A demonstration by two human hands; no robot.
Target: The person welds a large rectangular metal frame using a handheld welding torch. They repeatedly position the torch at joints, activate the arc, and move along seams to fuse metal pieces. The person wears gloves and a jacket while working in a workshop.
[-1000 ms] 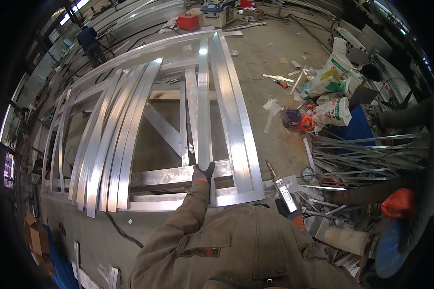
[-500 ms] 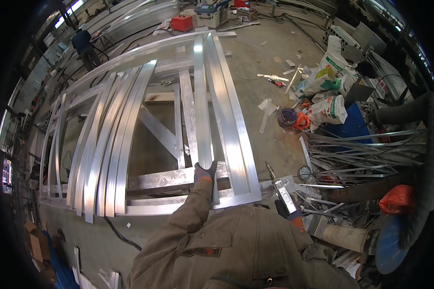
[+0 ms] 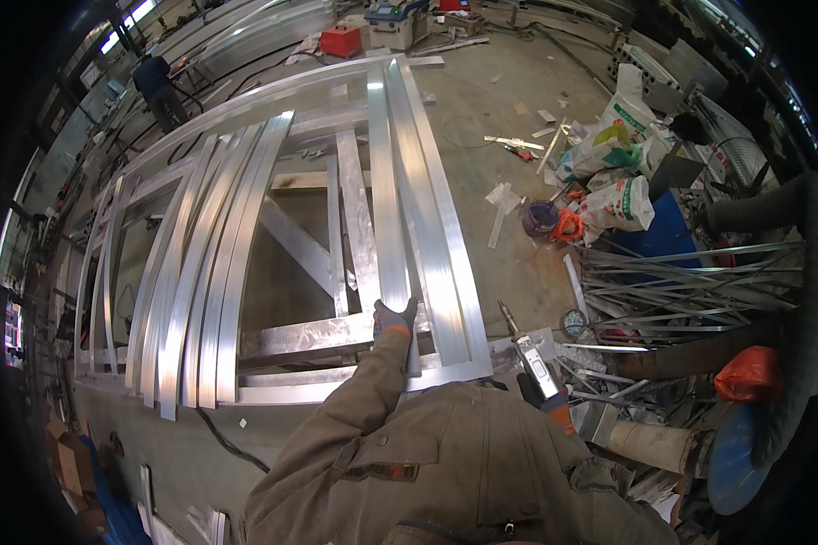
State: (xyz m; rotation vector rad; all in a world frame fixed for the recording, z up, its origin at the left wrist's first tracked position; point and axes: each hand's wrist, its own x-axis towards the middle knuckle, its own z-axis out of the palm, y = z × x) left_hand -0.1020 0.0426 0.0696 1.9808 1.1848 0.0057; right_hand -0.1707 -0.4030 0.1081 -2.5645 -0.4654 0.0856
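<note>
The left hand (image 3: pixel 395 322) clasps, between thumb and fingers, the near end of an aluminium slat (image 3: pixel 389 209) running toward 12 o'clock over a metal frame (image 3: pixel 291 391), best aligned with even pressure, while the right hand (image 3: pixel 545 397), at 4 o'clock, grips a white-bodied torch (image 3: pixel 537 365).

No wording can be read; green print (image 3: pixel 631 118) is seen on an upper white sack (image 3: pixel 629 89) toward two o'clock and on a lower white sack (image 3: pixel 620 207) between two and three o'clock, too small to be deciphered
</note>
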